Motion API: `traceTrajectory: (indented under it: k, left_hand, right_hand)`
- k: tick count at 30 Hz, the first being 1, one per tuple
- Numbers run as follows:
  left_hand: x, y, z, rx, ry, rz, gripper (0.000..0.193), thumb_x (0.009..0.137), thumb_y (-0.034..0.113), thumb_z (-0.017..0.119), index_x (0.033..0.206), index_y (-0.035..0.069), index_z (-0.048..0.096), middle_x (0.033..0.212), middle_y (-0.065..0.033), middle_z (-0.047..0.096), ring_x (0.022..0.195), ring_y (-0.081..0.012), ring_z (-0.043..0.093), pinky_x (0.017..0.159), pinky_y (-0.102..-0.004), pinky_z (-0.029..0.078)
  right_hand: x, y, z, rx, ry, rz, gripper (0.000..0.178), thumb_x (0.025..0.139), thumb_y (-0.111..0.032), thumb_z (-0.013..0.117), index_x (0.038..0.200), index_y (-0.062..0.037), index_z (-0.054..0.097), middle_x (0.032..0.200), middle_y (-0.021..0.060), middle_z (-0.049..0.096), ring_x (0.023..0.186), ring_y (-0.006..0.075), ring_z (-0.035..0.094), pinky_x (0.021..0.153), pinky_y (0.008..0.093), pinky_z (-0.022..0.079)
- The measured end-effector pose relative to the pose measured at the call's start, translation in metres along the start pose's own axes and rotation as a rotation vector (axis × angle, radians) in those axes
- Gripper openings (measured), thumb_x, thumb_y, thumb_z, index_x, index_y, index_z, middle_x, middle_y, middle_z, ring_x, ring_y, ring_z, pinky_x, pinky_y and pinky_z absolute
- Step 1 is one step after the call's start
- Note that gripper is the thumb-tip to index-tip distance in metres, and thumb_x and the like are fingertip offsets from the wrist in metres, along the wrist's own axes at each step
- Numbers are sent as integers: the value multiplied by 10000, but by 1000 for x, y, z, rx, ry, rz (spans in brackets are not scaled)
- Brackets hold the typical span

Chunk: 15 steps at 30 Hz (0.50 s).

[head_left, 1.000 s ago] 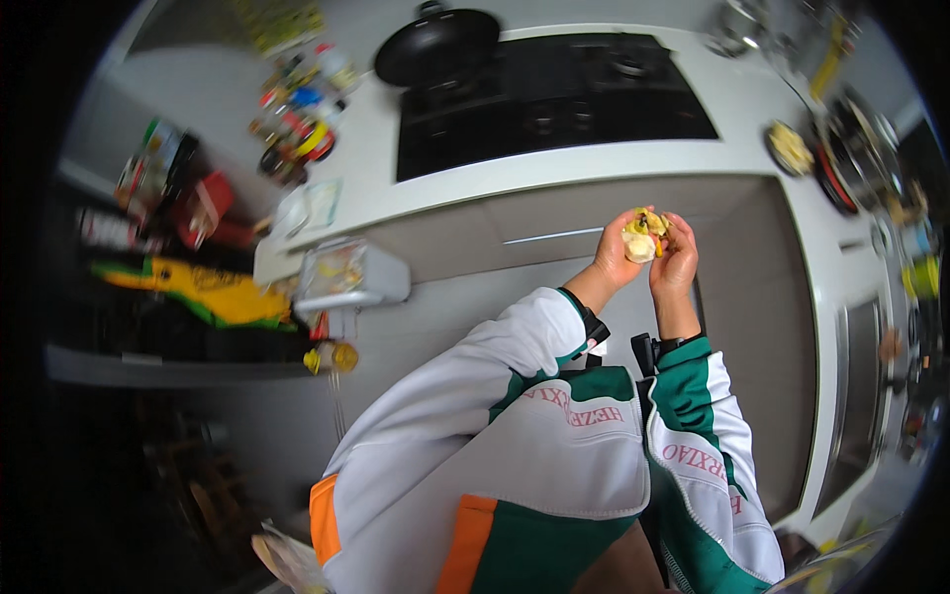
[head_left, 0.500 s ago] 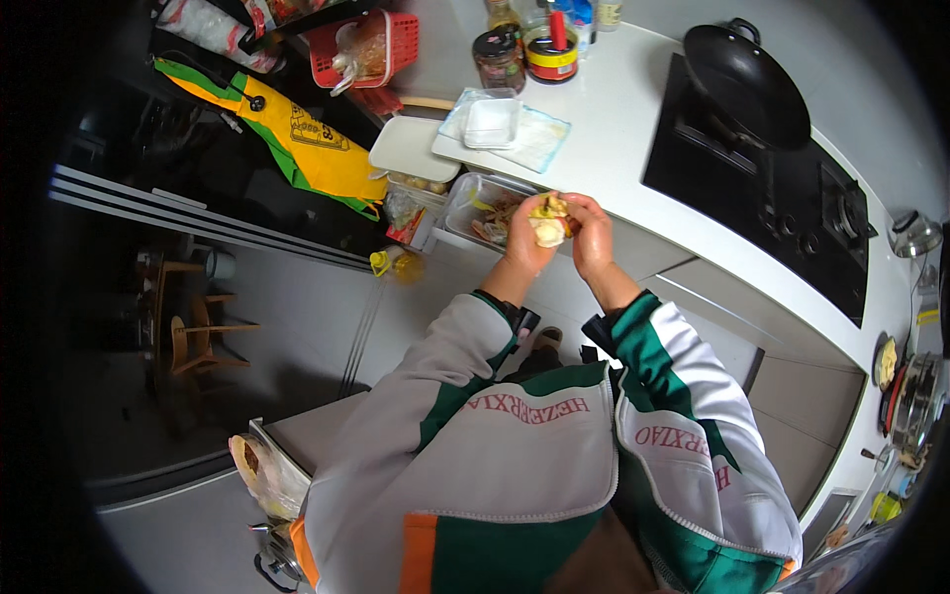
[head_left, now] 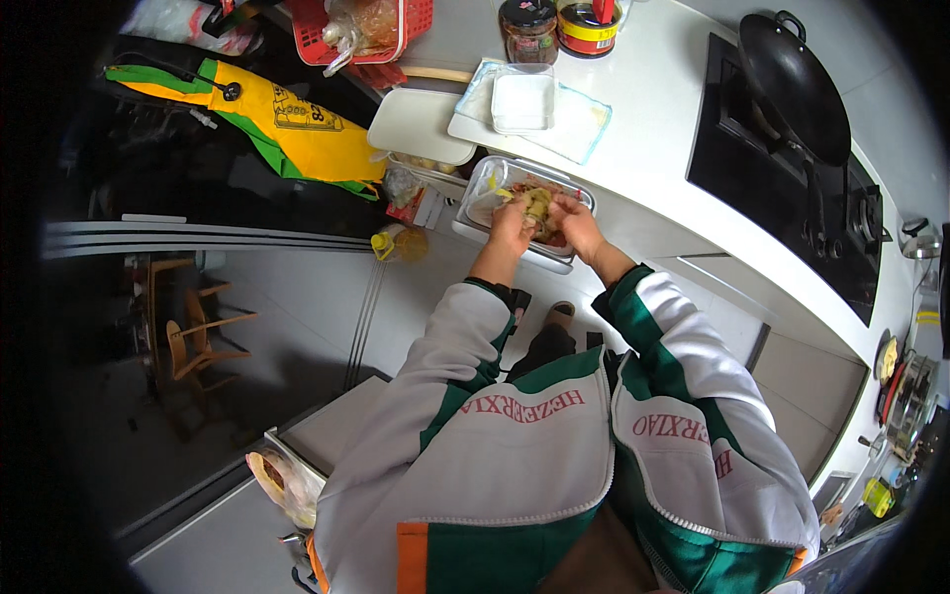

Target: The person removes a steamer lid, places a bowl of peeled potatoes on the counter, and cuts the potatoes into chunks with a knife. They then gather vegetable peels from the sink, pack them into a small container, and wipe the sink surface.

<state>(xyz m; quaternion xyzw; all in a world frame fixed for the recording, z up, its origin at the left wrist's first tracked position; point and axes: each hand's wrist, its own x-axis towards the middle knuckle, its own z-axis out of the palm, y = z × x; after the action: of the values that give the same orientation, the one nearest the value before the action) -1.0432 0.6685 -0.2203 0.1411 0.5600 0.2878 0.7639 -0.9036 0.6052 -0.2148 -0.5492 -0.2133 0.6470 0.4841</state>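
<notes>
Both my hands are together over a pale, clear-sided bin (head_left: 478,193) below the counter's front edge, with food scraps and peelings inside it. My left hand (head_left: 511,224) has its fingers curled round a lumpy yellow-brown piece of food (head_left: 537,206). From the other side, the bent fingers of my right hand (head_left: 577,224) close on the same piece. Its exact kind is not clear, and the fingers cover part of it. Scraps behind it make its lower edge hard to tell apart.
On the white counter, a clear plastic box (head_left: 523,103) rests on a cloth (head_left: 584,119) beside jars (head_left: 528,32). A black wok (head_left: 795,89) stands on the hob (head_left: 737,163) at right. Left of the bin are a lidded tray (head_left: 423,126) and an oil bottle (head_left: 400,244).
My hands have come down from in front of the bin to directly over its scraps. The cupped hold has turned into bent fingers round the food piece. The view has shifted a little.
</notes>
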Motion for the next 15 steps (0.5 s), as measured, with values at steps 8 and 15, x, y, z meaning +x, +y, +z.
traceTrajectory:
  k: [8,15]
  left_hand:
    - [9,3,-13,450,5,271,335,710,-46,664,1011,51,553,824,-47,593,659,-131,566,524,-272,438]
    - [8,0,-2,316,45,410,350,735,52,730,1053,9,590,1016,-100,603,868,-183,590,701,-318,488]
  right_hand:
    - [17,19,-12,-737,102,-191,326,870,-138,674,1143,-16,544,885,77,634,767,166,612,600,304,501]
    - [37,44,0,-376,-16,-221,328,848,-176,685,1114,-14,582,828,123,643,757,247,615,678,336,490]
